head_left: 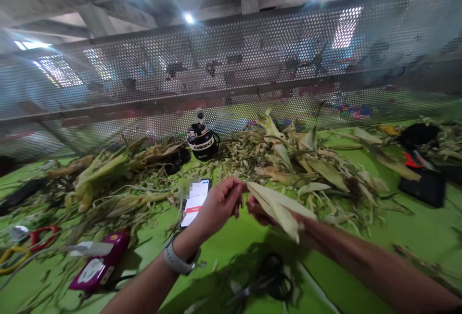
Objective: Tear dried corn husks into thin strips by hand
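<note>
In the head view a pale, dry corn husk stretches from my fingertips back over my right wrist. My left hand, with a grey watch at the wrist, is closed and pinches the husk's narrow end. Close beside it, my right hand has its fingers curled on the husk near that same end; the husk covers part of this hand. Below both hands, black-handled scissors lie in shadow on the green tabletop. A lit phone rests just left of my left hand.
Husk piles spread across the back, with more husks at left. A black jug marked ENERGY stands before a perforated metal screen. A purple power bank and red-handled scissors lie front left; a black device lies right.
</note>
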A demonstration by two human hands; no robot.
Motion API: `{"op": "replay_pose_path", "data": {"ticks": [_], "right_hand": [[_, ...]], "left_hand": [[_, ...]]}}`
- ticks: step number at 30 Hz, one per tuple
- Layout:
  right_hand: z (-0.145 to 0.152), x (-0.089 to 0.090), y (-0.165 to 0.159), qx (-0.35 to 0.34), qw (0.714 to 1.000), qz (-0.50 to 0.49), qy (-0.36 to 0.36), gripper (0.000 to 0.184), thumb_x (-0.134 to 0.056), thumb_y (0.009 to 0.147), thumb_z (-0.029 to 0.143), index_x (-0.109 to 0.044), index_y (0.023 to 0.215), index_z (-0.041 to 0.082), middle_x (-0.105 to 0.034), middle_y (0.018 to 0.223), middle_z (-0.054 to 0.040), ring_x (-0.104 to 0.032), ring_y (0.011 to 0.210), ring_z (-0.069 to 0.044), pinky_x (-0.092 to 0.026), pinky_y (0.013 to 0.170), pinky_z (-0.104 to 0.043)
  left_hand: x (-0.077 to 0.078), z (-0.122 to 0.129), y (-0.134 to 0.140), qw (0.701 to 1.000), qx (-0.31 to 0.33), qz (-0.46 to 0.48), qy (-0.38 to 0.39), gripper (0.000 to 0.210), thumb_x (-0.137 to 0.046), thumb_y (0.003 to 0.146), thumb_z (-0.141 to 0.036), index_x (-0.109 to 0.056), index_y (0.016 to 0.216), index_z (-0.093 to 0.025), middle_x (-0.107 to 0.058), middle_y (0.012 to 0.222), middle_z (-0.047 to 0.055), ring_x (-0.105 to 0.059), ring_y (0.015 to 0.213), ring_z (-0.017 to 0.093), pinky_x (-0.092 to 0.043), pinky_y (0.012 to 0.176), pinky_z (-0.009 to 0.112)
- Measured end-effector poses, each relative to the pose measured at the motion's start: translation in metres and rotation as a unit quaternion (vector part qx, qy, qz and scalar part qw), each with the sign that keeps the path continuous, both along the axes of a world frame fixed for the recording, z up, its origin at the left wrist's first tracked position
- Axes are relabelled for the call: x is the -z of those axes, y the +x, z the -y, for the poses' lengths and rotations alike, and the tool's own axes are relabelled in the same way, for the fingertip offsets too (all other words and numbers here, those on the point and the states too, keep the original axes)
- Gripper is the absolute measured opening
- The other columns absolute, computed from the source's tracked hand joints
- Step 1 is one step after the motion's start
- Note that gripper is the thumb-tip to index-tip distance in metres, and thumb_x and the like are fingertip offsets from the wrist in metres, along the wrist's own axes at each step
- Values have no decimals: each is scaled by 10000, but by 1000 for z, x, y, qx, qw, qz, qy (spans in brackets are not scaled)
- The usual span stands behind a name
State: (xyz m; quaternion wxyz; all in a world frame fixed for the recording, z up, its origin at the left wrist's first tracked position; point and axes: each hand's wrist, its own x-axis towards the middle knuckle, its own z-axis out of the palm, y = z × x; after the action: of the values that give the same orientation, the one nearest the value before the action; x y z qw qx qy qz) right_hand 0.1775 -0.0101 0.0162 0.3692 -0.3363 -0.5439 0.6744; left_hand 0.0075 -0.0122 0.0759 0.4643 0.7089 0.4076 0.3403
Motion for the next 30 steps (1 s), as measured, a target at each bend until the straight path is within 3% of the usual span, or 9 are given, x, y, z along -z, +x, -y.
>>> {"op": "replay_pose_path", "data": {"ticks": [3, 6, 8, 11, 14, 18, 21, 25, 30], "right_hand": [[12, 10, -15, -20, 998, -19, -58, 444, -637, 678, 594, -422, 716, 208, -397, 510, 92, -239, 367, -37, -184, 369, -187], [20, 3, -19, -4, 997, -11, -74, 410, -622, 712, 569, -441, 710, 201, -402, 495, 91, -268, 367, -45, -201, 383, -185], [21, -5, -18, 53, 998, 21, 8, 398, -605, 732, 565, -468, 690, 194, -448, 567, 55, -383, 453, -74, -287, 433, -197], [19, -15, -12, 136, 978, 54, 149, 348, -598, 766, 508, -505, 676, 185, -543, 840, -29, -508, 704, -130, -391, 586, -234], [15, -22, -4, 144, 974, 53, 169, 284, -554, 820, 433, -481, 686, 193, -551, 884, -41, -514, 724, -136, -402, 619, -248], [14, -27, 5, 148, 947, 93, 268, 245, -571, 817, 368, -495, 674, 184, -548, 924, -62, -514, 899, -181, -405, 718, -277], [13, -25, 3, 106, 965, 112, 213, 261, -526, 842, 385, -485, 678, 186, -549, 733, -17, -516, 698, -143, -394, 610, -255], [9, -10, -5, 147, 952, 177, 200, 279, -552, 817, 406, -477, 667, 183, -461, 610, 33, -430, 578, -106, -345, 539, -231], [4, 13, -10, 102, 983, 122, 90, 335, -626, 742, 471, -433, 816, 206, -403, 521, 97, -376, 432, -71, -314, 420, -195]], "left_hand": [[19, -18, -3, 996, -75, -43, 8, 220, -414, 861, -357, -461, 735, -183, -515, 562, -60, -464, 350, 52, -349, 368, 157], [31, -21, -7, 994, -91, -55, -13, 236, -416, 849, -371, -449, 710, -184, -539, 552, -52, -527, 360, 78, -363, 364, 167], [33, -19, -7, 994, -94, -34, -34, 237, -437, 837, -393, -457, 732, -181, -572, 586, -40, -562, 379, 90, -377, 368, 169], [35, -15, -4, 993, -92, 14, -77, 262, -503, 800, -426, -471, 752, -171, -623, 658, -11, -599, 413, 98, -395, 377, 164], [39, -13, 0, 986, -87, 60, -126, 316, -578, 750, -466, -495, 750, -160, -652, 701, 13, -638, 480, 120, -471, 450, 195], [45, -13, 1, 984, -78, 97, -124, 314, -612, 728, -458, -534, 739, -154, -652, 688, 26, -668, 627, 170, -537, 623, 290], [45, -13, 1, 993, -80, 58, -62, 237, -572, 765, -385, -555, 697, -157, -638, 657, 28, -648, 666, 186, -513, 650, 305], [44, -11, 1, 992, -125, 17, 18, 170, -510, 791, -305, -594, 745, -165, -639, 702, 23, -600, 692, 171, -472, 667, 290], [48, -7, 5, 989, -139, -13, 47, 171, -489, 806, -294, -598, 754, -173, -615, 685, 11, -553, 658, 159, -426, 618, 267]]}}
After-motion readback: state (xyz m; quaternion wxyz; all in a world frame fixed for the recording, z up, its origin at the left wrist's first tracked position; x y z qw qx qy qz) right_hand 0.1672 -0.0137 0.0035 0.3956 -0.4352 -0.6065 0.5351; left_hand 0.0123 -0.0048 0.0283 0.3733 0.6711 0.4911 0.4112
